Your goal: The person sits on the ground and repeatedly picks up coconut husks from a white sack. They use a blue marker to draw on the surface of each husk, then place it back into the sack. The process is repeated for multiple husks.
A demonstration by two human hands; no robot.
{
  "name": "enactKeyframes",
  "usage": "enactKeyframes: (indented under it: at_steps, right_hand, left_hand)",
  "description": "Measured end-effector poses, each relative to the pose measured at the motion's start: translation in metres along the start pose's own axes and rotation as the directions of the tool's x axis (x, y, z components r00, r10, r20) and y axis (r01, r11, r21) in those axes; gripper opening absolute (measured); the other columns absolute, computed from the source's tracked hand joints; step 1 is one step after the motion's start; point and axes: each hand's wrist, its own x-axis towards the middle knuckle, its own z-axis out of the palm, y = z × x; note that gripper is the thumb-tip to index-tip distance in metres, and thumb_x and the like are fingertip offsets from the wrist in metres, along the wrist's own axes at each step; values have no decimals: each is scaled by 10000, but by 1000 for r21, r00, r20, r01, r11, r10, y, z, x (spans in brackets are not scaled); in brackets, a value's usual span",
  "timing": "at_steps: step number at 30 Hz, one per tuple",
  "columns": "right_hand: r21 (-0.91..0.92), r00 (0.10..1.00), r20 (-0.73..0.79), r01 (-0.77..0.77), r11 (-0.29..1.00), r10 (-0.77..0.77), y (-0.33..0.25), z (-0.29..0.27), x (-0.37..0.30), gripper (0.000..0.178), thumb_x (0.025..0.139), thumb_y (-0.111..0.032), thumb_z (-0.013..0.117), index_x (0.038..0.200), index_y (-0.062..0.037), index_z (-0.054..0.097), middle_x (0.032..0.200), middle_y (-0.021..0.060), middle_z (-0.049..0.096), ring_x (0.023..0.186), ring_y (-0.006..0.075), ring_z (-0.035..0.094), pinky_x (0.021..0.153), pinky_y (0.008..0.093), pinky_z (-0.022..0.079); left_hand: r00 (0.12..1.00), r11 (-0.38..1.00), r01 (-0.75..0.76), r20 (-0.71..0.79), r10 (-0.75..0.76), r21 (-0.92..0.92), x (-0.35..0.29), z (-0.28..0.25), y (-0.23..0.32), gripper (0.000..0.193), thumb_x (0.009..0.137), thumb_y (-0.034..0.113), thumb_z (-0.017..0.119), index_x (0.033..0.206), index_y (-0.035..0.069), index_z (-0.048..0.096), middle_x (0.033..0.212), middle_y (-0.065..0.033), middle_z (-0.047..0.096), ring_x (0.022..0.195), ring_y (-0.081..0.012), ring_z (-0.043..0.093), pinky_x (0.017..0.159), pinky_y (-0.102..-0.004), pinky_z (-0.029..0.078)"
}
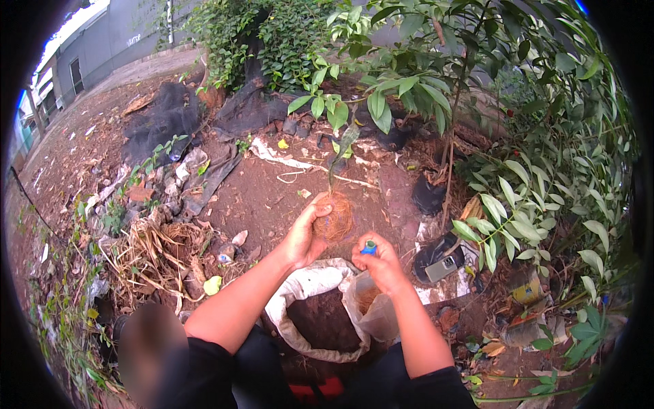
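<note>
My left hand (306, 235) is closed around the side of a ball of brown coconut fibre (335, 217), held over the ground in front of me. A plant with a long, mottled green leaf (346, 142) rises from the top of the ball. Faint bluish-purple strands show on the fibre. To the right of the ball, my right hand (381, 262) is closed on a small blue spool (369, 247) with a green end. Below both hands stands an open white sack (289, 290) with dark soil (323, 320) inside. Beside it sits a clear plastic bag (381, 320) holding brown fibre.
A phone (441, 269) lies on a dark object to the right. Leafy branches (518, 218) hang in from that side, near a black plant bag (429, 194). Dry stalks (163, 252) are heaped at the left. Black netting (163, 119) lies farther back.
</note>
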Motion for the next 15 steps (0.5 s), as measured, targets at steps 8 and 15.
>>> enactKeyframes:
  at_steps: [8,15]
  right_hand:
    - [-854,982,123,177,490,-141,-3,58,-31,224,876,-195,746,1030,-63,651,971,186,698,941,430,676,782,502,539]
    - [-878,962,227,270,396,-152,-6,78,-42,234,885,-233,753,986,-58,634,941,179,681,885,416,681,753,506,544]
  left_hand:
    - [988,986,-28,-155,3,-164,9,-3,0,606,999,463,515,1483,103,455,1470,-152,543,1386,-340,504,1149,-577,408]
    - [991,983,102,-76,-114,-153,7,-12,-3,578,1026,474,468,1487,125,461,1459,-134,555,1318,-334,557,1127,-546,431]
